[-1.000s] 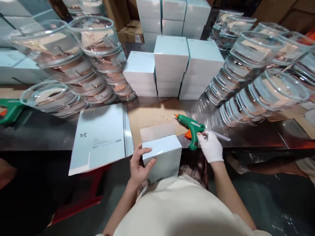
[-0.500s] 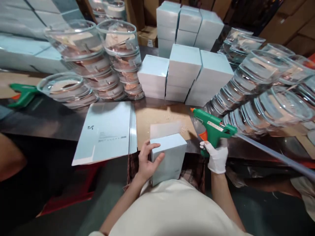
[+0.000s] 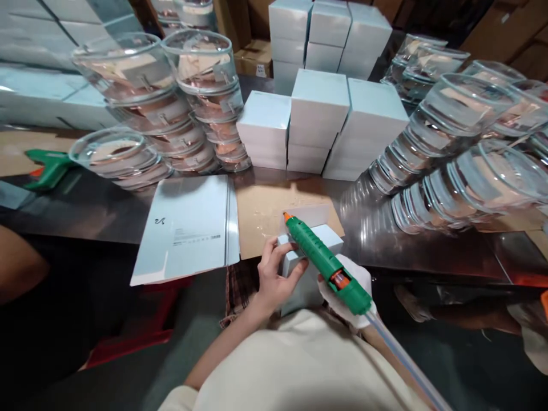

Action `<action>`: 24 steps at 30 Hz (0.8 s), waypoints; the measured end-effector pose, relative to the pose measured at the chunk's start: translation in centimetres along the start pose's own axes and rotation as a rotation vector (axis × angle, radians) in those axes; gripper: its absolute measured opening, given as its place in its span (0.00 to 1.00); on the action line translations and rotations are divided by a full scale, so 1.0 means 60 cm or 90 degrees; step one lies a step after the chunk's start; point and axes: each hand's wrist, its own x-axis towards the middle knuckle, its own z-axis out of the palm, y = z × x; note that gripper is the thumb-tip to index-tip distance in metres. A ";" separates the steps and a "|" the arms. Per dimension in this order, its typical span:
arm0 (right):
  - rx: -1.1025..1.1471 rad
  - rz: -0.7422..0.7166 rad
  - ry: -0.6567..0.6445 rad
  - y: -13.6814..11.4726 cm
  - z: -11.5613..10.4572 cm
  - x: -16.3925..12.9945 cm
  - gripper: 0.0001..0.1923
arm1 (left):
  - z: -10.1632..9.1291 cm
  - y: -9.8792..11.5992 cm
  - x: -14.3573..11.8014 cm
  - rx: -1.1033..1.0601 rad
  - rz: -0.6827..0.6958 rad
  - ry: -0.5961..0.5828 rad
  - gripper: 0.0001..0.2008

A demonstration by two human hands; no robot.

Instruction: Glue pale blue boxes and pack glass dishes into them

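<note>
A worker's bare left hand clamps fingers and thumb around the side of a small pale-blue box held against the table's near edge, while the white-gloved right hand wraps its fingers around a green glue gun, its orange nozzle aimed at the box's open flap at 12 o'clock. The flap stands raised and the nozzle sits just at its base, so the gluing appears to be under way and the flap is not yet pressed shut. At 10 o'clock from the box a flat printed carton blank lies unfolded, still to be made up. A brown cardboard mat flecked with glue crumbs lies under the work. Beyond it, toward 12 o'clock, finished boxes stand stacked in rows, evidence that many are already done. Stacks of clear glass bowls lean at 10 o'clock and more glass bowls at 2 o'clock. A second green glue gun rests far off at 9 o'clock on the steel table.
</note>
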 end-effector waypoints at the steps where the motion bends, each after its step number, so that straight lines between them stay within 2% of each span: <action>1: -0.028 -0.035 0.007 0.001 0.003 0.002 0.13 | -0.001 0.000 0.000 0.005 0.003 0.004 0.13; 3: -0.049 -0.052 0.028 0.010 0.003 0.002 0.12 | -0.004 -0.001 -0.001 0.008 0.006 0.009 0.13; 4: -0.031 -0.027 0.042 0.019 0.001 0.000 0.12 | -0.006 -0.002 -0.001 0.007 0.007 0.011 0.13; 8: 0.098 0.113 0.103 0.068 -0.015 -0.012 0.12 | -0.021 -0.009 -0.004 0.001 0.003 0.014 0.13; 12: 0.211 0.324 0.158 0.116 -0.010 0.012 0.18 | -0.035 -0.020 -0.007 -0.014 -0.037 0.026 0.14; 14: 0.291 0.414 0.137 0.134 0.003 0.041 0.23 | -0.039 -0.024 -0.006 -0.032 -0.054 0.021 0.14; 17: 0.381 0.476 0.055 0.152 0.007 0.087 0.28 | -0.045 -0.028 -0.004 -0.059 -0.068 0.018 0.16; 19: 0.311 0.502 0.034 0.157 -0.012 0.107 0.27 | -0.049 -0.031 -0.004 -0.071 -0.066 0.017 0.17; 21: 0.155 0.511 0.071 0.151 -0.040 0.115 0.23 | -0.053 -0.033 -0.004 -0.084 -0.050 0.010 0.17; 23: 0.020 0.461 0.137 0.131 -0.062 0.117 0.19 | -0.054 -0.034 -0.004 -0.099 -0.032 -0.002 0.16; 24: 0.013 0.411 0.147 0.118 -0.065 0.118 0.18 | -0.053 -0.034 -0.004 -0.107 -0.026 -0.011 0.15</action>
